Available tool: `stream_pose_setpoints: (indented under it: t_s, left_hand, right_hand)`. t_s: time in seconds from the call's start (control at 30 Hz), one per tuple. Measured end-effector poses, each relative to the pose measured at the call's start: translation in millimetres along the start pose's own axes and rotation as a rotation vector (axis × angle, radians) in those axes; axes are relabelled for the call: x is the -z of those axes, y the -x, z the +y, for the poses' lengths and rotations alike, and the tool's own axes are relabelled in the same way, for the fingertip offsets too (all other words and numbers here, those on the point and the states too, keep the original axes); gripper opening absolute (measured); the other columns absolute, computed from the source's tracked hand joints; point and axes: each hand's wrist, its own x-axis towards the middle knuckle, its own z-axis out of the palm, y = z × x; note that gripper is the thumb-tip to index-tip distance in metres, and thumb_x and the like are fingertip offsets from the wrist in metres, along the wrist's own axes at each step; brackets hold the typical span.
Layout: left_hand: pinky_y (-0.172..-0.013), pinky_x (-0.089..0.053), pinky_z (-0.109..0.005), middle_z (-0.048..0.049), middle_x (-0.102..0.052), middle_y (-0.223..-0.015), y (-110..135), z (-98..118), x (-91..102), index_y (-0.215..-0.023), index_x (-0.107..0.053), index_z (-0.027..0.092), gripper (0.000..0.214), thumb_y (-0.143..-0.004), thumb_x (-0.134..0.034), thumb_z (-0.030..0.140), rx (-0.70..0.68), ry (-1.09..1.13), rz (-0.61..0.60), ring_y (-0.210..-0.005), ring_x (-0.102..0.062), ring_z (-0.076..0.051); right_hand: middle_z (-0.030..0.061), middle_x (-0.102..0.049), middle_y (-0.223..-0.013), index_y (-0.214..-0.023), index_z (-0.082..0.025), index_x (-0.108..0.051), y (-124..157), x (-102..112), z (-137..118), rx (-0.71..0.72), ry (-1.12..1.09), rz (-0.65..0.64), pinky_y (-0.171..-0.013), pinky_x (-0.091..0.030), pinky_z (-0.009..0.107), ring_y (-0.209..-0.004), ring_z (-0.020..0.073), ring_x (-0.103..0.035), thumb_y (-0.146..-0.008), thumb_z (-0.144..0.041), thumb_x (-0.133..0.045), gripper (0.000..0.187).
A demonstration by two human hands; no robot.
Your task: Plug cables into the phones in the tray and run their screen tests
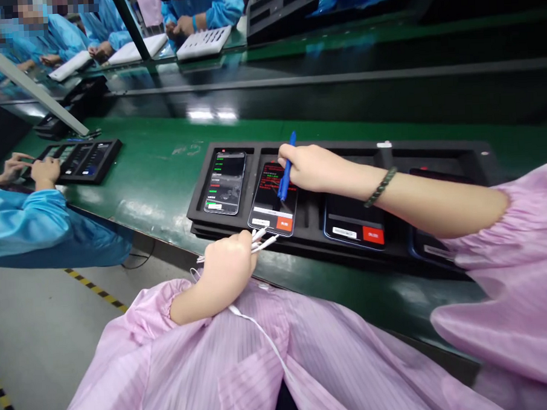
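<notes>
Pen (pixel 284 180) inside right hand (pixel 317 167) grip, over phone (pixel 268 206)

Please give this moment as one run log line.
right hand: blue pen on phone | left hand: grips white cables | black tray: lit phones

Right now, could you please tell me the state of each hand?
Left hand: closed on white cables.
Right hand: closed on a blue pen, over a phone.

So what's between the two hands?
Head view: the second phone, screen lit, in the black tray lies between left hand with white cables and right hand with blue pen.
</notes>
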Motion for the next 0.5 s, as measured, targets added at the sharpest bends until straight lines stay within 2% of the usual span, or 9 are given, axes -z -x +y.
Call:
stream_pose_setpoints:
  t_s: [0.07, 0.17, 0.27, 0.33, 0.4, 0.5]
  left_hand:
    - [-0.055, -0.045, -0.029, -0.0126, -0.073, -0.086, 3.3, 5.8, 5.7, -0.093, -0.063, 0.015, 0.012, -0.091, -0.051, 0.013, -0.012, -0.051, -0.063, -0.075, -0.073, -0.028]
    - [-0.063, -0.051, -0.032, -0.0142, -0.072, -0.094, 2.0, 9.8, 7.5, -0.1, -0.061, 0.013, 0.017, -0.093, -0.045, 0.014, -0.038, -0.066, -0.11, -0.084, -0.073, -0.029]
    - [-0.068, -0.05, -0.032, -0.011, -0.07, -0.089, -4.3, 3.7, 1.1, -0.094, -0.059, 0.014, 0.013, -0.092, -0.046, 0.017, -0.041, 0.047, -0.12, -0.082, -0.07, -0.027]
    - [-0.066, -0.046, -0.028, -0.0048, -0.065, -0.077, -8.4, -4.5, -6.8, -0.081, -0.054, 0.017, 0.013, -0.091, -0.045, 0.017, -0.047, 0.263, -0.12, -0.072, -0.064, -0.02]
    - [-0.063, -0.04, -0.025, 0.0003, -0.056, -0.067, -11.7, -12.4, -16.6, -0.071, -0.047, 0.019, 0.022, -0.093, -0.042, 0.019, -0.064, 0.555, -0.087, -0.064, -0.054, -0.014]
    - [-0.059, -0.035, -0.023, 0.0034, -0.045, -0.061, -15.8, -18.0, -30.6, -0.065, -0.043, 0.019, 0.035, -0.096, -0.042, 0.035, -0.04, 0.94, -0.056, -0.058, -0.043, -0.01]
  right_hand:
    - [0.016, -0.071, -0.101, -0.112, -0.014, -0.059, 1.7, 4.7, -3.2, 0.013, 0.018, -0.032, -0.067, -0.035, 0.03, -0.084, 0.0254, -0.063, -0.095, -0.016, -0.04, 0.025]
    - [0.0208, -0.069, -0.105, -0.118, -0.009, -0.058, 5.6, 8.9, -6.0, 0.058, 0.062, -0.059, -0.068, -0.034, 0.031, -0.087, 0.026, -0.064, -0.099, -0.02, -0.034, 0.033]
    - [0.0222, -0.067, -0.106, -0.119, -0.006, -0.058, 6.5, 10.8, -4.0, 0.111, 0.062, -0.072, -0.068, -0.034, 0.031, -0.086, 0.0245, -0.063, -0.1, -0.021, -0.029, 0.037]
    - [0.0179, -0.068, -0.105, -0.113, -0.011, -0.059, 5.3, 11.4, -0.9, 0.135, 0.052, -0.098, -0.066, -0.033, 0.03, -0.082, 0.0223, -0.061, -0.097, -0.018, -0.035, 0.03]
    - [0.0124, -0.067, -0.1, -0.105, -0.016, -0.059, 4.3, 11.4, 2.9, 0.157, 0.05, -0.129, -0.065, -0.033, 0.028, -0.078, 0.0203, -0.058, -0.092, -0.016, -0.042, 0.021]
    - [0.0076, -0.064, -0.09, -0.097, -0.019, -0.057, 4.8, 9.8, 8.7, 0.193, 0.043, -0.118, -0.063, -0.033, 0.028, -0.071, 0.0191, -0.054, -0.089, -0.016, -0.044, 0.016]
